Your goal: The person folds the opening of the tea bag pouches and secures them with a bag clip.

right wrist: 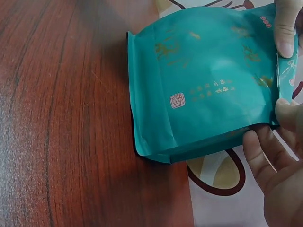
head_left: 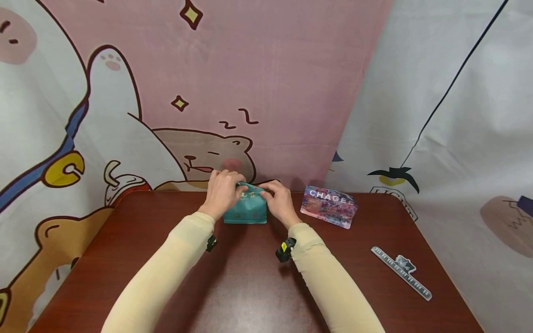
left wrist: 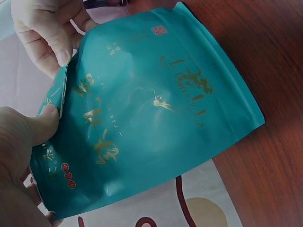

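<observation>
A teal foil pouch with gold lettering stands on the table near its back edge. Its top edge is folded over, as both wrist views show. My left hand pinches the fold at the left end, thumb on the near face. At the other end my right hand pinches the same fold, with its thumb pressed on it and other fingers behind the pouch. In the left wrist view the gold print faces me. What the pouch contains is hidden.
To the right lies a colourful pouch printed CHAGEE. Closer to the right edge is a long grey bag clip with a patterned handle. A cartoon-printed cloth hangs behind the brown table.
</observation>
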A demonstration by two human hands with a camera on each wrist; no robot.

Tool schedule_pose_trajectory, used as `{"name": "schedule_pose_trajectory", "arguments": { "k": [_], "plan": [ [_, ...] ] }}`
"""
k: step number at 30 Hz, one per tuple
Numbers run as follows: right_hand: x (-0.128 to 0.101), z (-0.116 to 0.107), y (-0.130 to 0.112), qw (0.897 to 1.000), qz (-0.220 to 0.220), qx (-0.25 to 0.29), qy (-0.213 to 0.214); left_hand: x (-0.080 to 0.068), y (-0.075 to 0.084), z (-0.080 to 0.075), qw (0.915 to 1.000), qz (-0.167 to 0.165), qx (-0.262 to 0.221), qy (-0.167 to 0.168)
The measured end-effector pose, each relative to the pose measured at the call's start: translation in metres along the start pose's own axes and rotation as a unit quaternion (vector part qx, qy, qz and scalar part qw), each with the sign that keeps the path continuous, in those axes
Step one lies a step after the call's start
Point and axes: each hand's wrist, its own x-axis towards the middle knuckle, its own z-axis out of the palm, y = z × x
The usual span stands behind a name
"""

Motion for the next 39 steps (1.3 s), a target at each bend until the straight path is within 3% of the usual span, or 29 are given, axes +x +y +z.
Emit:
{"name": "schedule_pose_trajectory", "arguments": {
  "k": [16, 20, 27, 39],
  "plan": [
    [0.003, 0.006, -0.002, 0.999, 0.035, -0.018, 0.027, 0.001, 0.002, 0.001, 0.9999, -0.016, -0.003, 0.000],
    [0.003, 0.008, -0.001, 0.998, 0.030, -0.018, 0.048, 0.001, 0.004, 0.002, 0.9999, -0.013, 0.011, 0.003],
    [0.003, 0.008, 0.000, 0.997, 0.013, -0.017, 0.068, 0.002, 0.006, 0.004, 0.9980, 0.008, 0.050, 0.037],
    [0.001, 0.008, -0.001, 0.998, 0.003, -0.024, 0.064, 0.001, 0.010, 0.011, 0.9975, 0.017, 0.057, 0.038]
  ]
}}
